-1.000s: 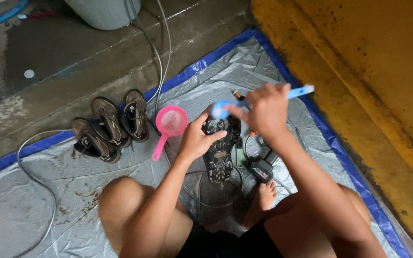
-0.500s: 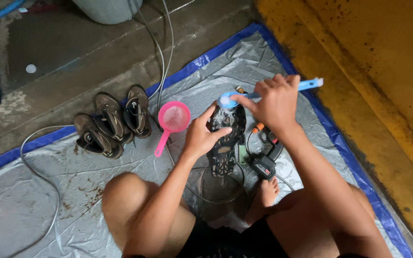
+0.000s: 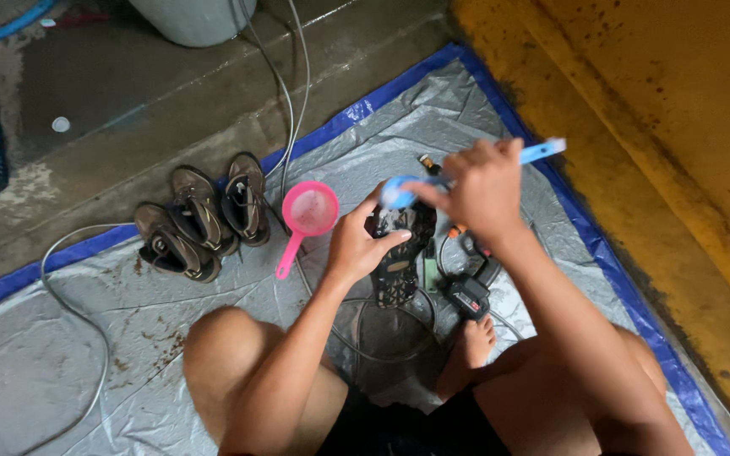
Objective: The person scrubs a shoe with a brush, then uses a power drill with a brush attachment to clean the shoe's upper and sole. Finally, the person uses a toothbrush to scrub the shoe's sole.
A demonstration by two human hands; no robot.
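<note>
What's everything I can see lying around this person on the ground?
Shoe: one, dark, sole up, held over the tarp.
Brush: one, light blue, on the shoe's toe end.
Loose shoes: three, brown, at the tarp's far left edge.
Scoop: one, pink, beside the loose shoes.
Tarp: one, silver with blue border, on the ground.
Spray nozzle: one, black, by the foot.
Bucket: one, pale grey, at top.
Left hand: holds the shoe.
Right hand: grips the brush.

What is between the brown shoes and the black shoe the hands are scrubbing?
In the head view, a pink scoop lies on the tarp between the brown shoes and the black shoe.
</note>
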